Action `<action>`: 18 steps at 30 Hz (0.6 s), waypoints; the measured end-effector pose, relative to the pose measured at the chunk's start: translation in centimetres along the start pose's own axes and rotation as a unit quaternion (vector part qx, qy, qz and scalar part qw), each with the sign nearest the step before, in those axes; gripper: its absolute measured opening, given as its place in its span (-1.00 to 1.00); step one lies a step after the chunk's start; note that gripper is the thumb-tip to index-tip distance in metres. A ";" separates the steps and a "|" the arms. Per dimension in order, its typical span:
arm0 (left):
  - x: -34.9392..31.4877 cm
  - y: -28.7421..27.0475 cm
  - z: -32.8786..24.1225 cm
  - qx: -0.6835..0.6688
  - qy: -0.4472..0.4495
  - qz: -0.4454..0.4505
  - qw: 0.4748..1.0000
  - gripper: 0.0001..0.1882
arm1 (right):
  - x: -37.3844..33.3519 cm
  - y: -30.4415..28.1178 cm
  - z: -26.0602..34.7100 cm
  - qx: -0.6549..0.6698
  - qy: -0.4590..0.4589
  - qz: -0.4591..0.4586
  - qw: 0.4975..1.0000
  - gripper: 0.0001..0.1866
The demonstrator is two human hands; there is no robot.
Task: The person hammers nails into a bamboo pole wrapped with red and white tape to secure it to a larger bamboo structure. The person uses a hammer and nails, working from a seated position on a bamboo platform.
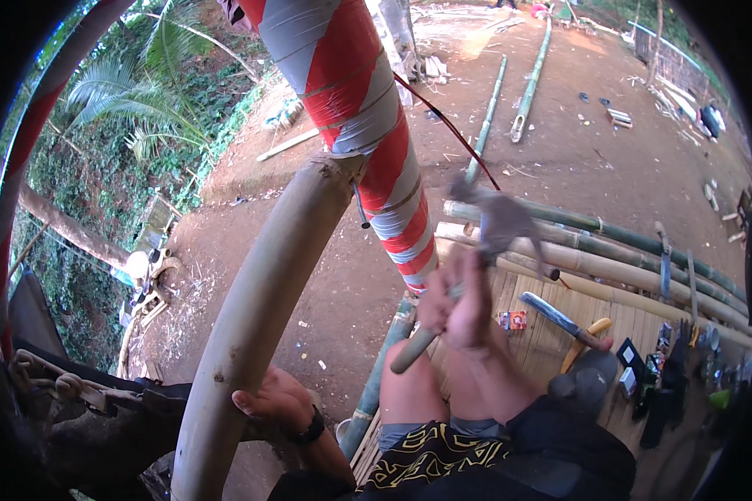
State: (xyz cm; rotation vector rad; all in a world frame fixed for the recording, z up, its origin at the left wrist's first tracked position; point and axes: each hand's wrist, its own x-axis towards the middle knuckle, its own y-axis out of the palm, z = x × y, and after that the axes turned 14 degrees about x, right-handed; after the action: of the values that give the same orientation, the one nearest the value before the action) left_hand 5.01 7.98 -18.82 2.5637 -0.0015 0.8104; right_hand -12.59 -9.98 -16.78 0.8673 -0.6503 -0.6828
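Right hand [458, 305], nearer, clenched on hammer [507, 224], right of centre; nail [362, 213] lies up-left, at slanting bamboo pole's [263, 305] upper end; left hand [277, 401] touches pole lower-left, grip unclear.

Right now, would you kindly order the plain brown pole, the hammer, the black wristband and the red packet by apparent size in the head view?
1. The plain brown pole
2. The hammer, partly blurred
3. The black wristband and red packet: too alike to rank

Room between hands [459, 305] [282, 399] (striped post [384, 142] beyond)
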 end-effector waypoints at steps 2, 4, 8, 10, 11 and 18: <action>-0.1 0.3 0.4 -0.012 -0.003 0.007 1.000 -0.25 | 0.1 -0.2 -0.7 -0.041 0.097 0.137 0.985 -0.61; 0.2 -0.2 0.1 -0.010 0.006 0.018 1.000 -0.25 | 0.6 -0.7 0.2 -0.010 0.015 0.092 0.996 -0.61; 0.1 -0.3 -0.1 -0.001 0.009 0.021 1.000 -0.25 | 0.2 -0.4 -1.1 0.000 0.008 0.045 0.999 -0.60; 0.1 -0.2 -0.4 -0.017 -0.001 0.040 0.999 -0.24 | 0.2 0.0 -1.3 -0.008 0.104 0.123 0.987 -0.61; 0.1 -0.1 -0.2 -0.019 0.000 0.041 0.999 -0.24 | 0.2 0.1 -1.1 -0.008 0.057 0.091 0.994 -0.61; -0.2 -3.8 3.6 -0.011 0.041 0.113 0.993 -0.31 | -1.2 -0.7 -2.1 -0.120 -0.091 0.065 0.986 -0.70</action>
State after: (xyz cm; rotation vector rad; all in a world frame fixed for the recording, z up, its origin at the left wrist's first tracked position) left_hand 7.32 9.87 -23.16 2.5376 -0.2790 0.9920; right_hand -11.96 -8.50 -18.68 0.5383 -0.7643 -0.7107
